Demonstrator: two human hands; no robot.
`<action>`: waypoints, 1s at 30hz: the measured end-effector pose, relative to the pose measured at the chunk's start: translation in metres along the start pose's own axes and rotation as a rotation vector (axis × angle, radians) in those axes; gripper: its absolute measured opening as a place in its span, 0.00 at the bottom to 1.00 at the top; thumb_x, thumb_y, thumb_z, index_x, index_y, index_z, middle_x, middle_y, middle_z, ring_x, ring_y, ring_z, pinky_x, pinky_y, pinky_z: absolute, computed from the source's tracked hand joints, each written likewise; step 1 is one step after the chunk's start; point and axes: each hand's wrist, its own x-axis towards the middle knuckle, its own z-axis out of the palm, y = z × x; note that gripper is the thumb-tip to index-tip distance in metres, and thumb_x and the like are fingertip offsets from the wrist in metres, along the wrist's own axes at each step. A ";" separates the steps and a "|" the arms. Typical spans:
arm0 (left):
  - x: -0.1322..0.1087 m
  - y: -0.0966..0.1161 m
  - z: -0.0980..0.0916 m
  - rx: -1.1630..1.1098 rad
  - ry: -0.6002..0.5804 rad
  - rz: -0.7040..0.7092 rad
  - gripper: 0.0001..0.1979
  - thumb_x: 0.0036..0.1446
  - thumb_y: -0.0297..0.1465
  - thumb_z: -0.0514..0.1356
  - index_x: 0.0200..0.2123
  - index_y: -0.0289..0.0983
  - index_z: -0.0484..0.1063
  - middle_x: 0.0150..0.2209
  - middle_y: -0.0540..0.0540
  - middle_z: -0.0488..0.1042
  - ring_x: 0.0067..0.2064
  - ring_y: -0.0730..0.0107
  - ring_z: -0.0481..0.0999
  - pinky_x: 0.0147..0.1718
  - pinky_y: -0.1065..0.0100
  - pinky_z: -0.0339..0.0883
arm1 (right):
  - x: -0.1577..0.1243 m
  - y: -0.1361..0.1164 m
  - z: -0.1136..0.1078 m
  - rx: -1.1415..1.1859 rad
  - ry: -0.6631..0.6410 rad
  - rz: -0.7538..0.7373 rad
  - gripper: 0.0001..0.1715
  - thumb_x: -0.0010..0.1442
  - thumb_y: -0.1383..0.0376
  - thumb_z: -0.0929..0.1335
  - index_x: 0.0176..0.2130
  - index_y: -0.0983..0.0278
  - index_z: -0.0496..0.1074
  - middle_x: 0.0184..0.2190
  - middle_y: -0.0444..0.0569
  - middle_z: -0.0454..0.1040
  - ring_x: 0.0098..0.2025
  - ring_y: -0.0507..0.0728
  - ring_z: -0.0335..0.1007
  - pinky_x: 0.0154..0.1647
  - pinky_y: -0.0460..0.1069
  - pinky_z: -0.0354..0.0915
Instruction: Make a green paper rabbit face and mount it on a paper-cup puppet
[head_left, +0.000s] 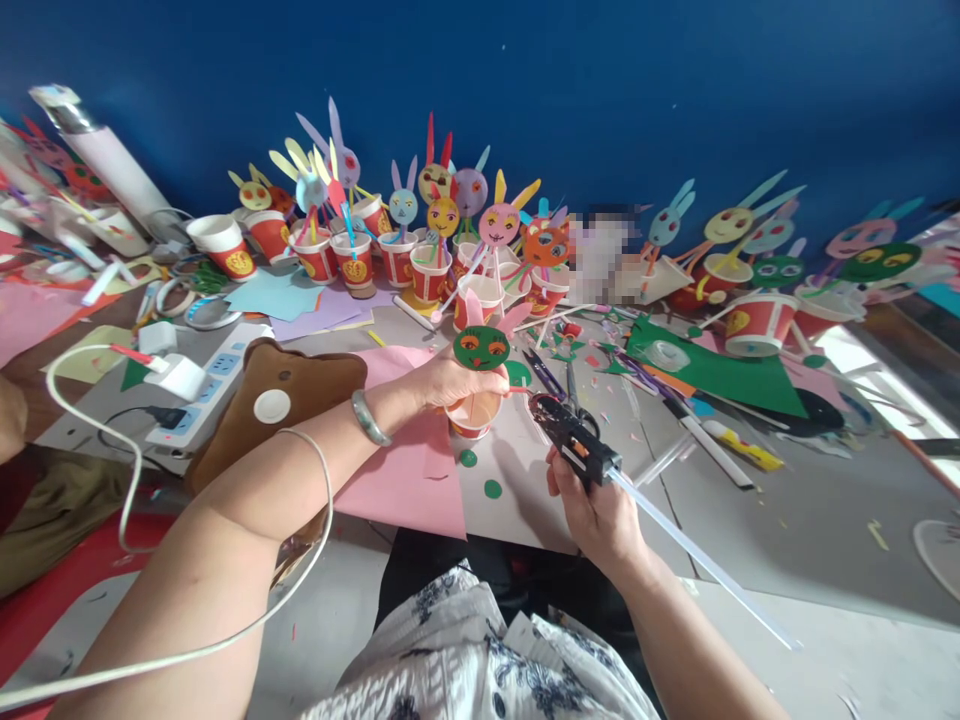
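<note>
My left hand (444, 382) pinches a green paper rabbit face (482, 350) with pink ears and orange eyes. It is held right above a red and white paper cup (471, 432), and the fingers partly hide the cup's rim. Wrapped round the handle of a black glue gun (581, 437) is my right hand (600, 512). A long clear glue stick (705, 560) sticks out of the gun's back end. The gun's nozzle points left, close to the rabbit face and the cup. Small green paper circles (493, 489) lie in front of the cup.
Many finished cups with paper faces (431, 272) line the back by the blue wall. Pink paper (420, 470), a brown bear-shaped cushion (277, 405) and a power strip (202, 385) lie left. Pens, scissors and green paper (712, 365) lie right. A white cable (326, 480) crosses my left arm.
</note>
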 end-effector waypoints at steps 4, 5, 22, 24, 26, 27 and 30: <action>0.000 0.001 -0.001 0.007 0.000 -0.014 0.07 0.45 0.27 0.67 0.28 0.32 0.73 0.26 0.49 0.74 0.28 0.74 0.73 0.31 0.68 0.67 | 0.000 -0.001 0.000 0.010 0.003 0.023 0.22 0.72 0.52 0.59 0.30 0.60 0.67 0.25 0.49 0.73 0.27 0.57 0.69 0.32 0.53 0.66; 0.000 0.000 -0.001 0.005 -0.002 -0.013 0.06 0.45 0.27 0.67 0.27 0.32 0.73 0.26 0.49 0.74 0.28 0.74 0.73 0.31 0.68 0.67 | 0.000 -0.001 0.000 0.015 0.006 0.035 0.22 0.71 0.52 0.59 0.30 0.60 0.67 0.25 0.49 0.72 0.27 0.57 0.69 0.31 0.53 0.66; -0.003 0.004 0.002 0.035 0.005 -0.005 0.04 0.46 0.27 0.66 0.27 0.34 0.73 0.24 0.51 0.73 0.27 0.74 0.72 0.30 0.68 0.67 | 0.000 -0.003 0.000 0.000 0.025 0.084 0.22 0.69 0.49 0.60 0.29 0.59 0.66 0.24 0.48 0.72 0.26 0.57 0.69 0.30 0.52 0.66; -0.002 0.002 0.002 0.030 0.023 -0.001 0.05 0.45 0.26 0.66 0.26 0.33 0.73 0.25 0.50 0.73 0.27 0.74 0.72 0.30 0.69 0.66 | 0.000 -0.003 0.001 -0.001 0.029 0.081 0.21 0.69 0.50 0.60 0.30 0.59 0.66 0.25 0.48 0.73 0.26 0.57 0.69 0.30 0.52 0.66; -0.001 0.001 0.003 0.020 0.033 -0.004 0.05 0.45 0.26 0.66 0.26 0.34 0.72 0.25 0.50 0.73 0.27 0.74 0.72 0.30 0.69 0.66 | 0.000 -0.003 0.002 -0.001 0.031 0.082 0.21 0.69 0.50 0.60 0.30 0.59 0.66 0.25 0.48 0.73 0.26 0.57 0.69 0.30 0.52 0.66; -0.001 0.001 0.003 0.016 0.030 -0.009 0.05 0.45 0.26 0.66 0.26 0.34 0.72 0.25 0.50 0.73 0.27 0.74 0.72 0.30 0.69 0.66 | 0.001 -0.003 0.003 -0.004 0.033 0.084 0.21 0.69 0.50 0.60 0.30 0.59 0.66 0.25 0.48 0.72 0.26 0.57 0.69 0.30 0.52 0.66; -0.001 0.001 0.002 0.014 0.014 -0.015 0.05 0.45 0.26 0.66 0.26 0.34 0.72 0.25 0.50 0.73 0.27 0.73 0.72 0.30 0.68 0.66 | 0.001 -0.004 0.003 -0.001 0.031 0.083 0.22 0.69 0.49 0.60 0.31 0.59 0.66 0.25 0.48 0.72 0.26 0.57 0.69 0.30 0.52 0.67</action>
